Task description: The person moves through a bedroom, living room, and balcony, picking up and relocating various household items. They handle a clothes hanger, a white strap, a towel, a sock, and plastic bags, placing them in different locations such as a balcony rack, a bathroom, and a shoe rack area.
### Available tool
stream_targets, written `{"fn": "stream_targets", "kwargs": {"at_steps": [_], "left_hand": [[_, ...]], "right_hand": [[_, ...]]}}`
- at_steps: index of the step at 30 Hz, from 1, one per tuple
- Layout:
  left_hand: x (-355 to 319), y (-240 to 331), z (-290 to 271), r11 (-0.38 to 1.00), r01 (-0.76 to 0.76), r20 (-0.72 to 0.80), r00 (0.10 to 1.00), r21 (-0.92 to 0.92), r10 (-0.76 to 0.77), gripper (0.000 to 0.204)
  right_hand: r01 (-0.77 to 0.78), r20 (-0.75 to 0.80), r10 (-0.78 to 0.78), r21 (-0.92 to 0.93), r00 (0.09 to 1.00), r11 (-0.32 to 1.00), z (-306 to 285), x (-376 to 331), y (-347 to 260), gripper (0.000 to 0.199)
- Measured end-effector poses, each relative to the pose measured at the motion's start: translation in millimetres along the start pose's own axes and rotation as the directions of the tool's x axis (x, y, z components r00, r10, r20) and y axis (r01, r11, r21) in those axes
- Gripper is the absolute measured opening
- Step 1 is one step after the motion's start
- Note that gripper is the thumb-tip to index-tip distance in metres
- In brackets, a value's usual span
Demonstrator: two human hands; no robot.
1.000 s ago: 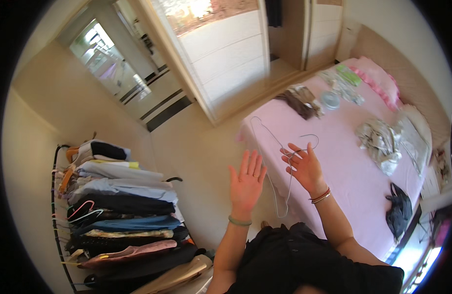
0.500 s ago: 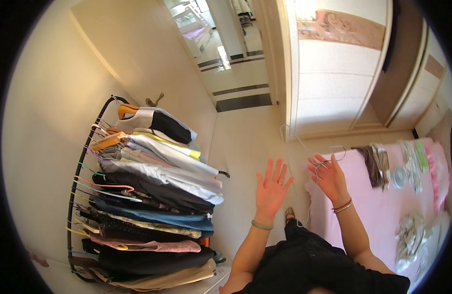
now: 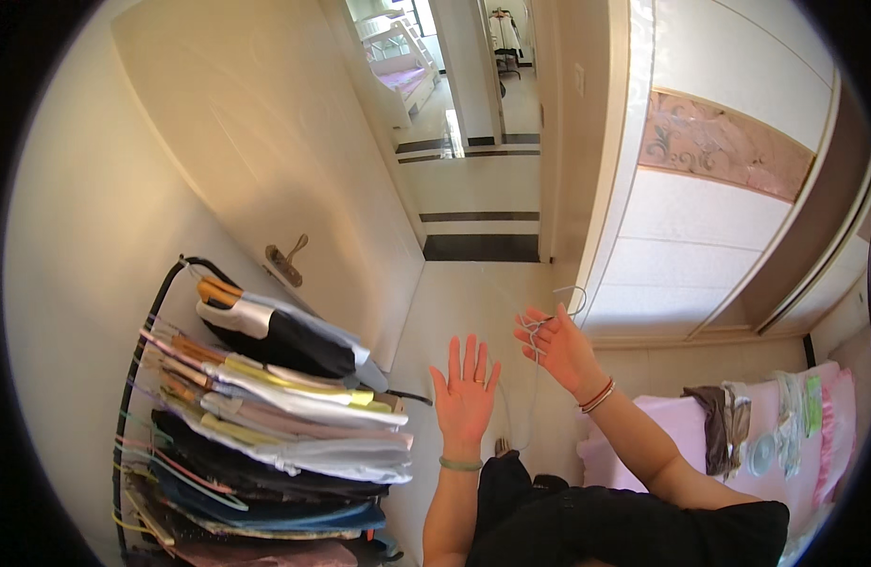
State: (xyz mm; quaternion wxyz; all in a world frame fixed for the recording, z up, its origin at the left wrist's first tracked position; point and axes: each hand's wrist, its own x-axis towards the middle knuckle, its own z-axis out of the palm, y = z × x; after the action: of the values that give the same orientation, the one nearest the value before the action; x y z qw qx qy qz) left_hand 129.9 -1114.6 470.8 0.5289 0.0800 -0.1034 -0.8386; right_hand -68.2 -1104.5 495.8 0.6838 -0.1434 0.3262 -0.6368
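View has swung left off the bed [image 3: 643,444] to the clothes rack [image 3: 171,283]; right hand [image 3: 558,348] fingers closed on thin wire hanger [image 3: 566,300], long axis hanging down; left hand [image 3: 466,395] open, empty, nearer the rack, lower left of hanger

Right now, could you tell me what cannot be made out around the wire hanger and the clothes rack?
Head view only:
- Wire hanger: thin and pale against the floor; its lower part is hard to trace below the right hand.
- Clothes rack: its lower end is cut off by the picture's rim.
- Left hand: open and holding nothing; its palm faces away.
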Motion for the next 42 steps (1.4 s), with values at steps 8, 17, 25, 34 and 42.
{"fn": "stream_targets", "kwargs": {"at_steps": [8, 17, 25, 34, 42], "left_hand": [[189.9, 34.2, -16.1, 0.999, 0.047, 0.073, 0.996, -0.011, -0.046, 0.060], [392.0, 63.4, -4.3, 0.992, 0.128, 0.098, 0.987, -0.013, -0.126, 0.061], [553.1, 74.6, -29.2, 0.994, 0.107, 0.088, 0.990, -0.007, -0.106, 0.058], [740.3, 108.2, -58.6, 0.999, 0.051, 0.047, 0.998, -0.017, -0.050, 0.059], [897.2, 128.3, -114.4, 0.997, -0.051, 0.034, 0.998, -0.055, 0.053, 0.060]], "right_hand": [[0.073, 0.022, -0.073, 0.010, 0.997, 0.997, 1.7, 168.1, -53.5, 0.059], [0.198, -0.059, -0.198, -0.007, 0.978, 0.980, 1.5, 330.6, -129.9, 0.057], [0.153, -0.067, -0.152, 0.022, 0.986, 0.988, -12.6, 487.1, -167.8, 0.055], [0.122, 0.009, -0.122, 0.022, 0.993, 0.992, -13.6, 681.4, -225.6, 0.056], [0.032, 0.063, -0.035, 0.048, 0.997, 0.998, -42.9, 866.4, -242.1, 0.055]]}}
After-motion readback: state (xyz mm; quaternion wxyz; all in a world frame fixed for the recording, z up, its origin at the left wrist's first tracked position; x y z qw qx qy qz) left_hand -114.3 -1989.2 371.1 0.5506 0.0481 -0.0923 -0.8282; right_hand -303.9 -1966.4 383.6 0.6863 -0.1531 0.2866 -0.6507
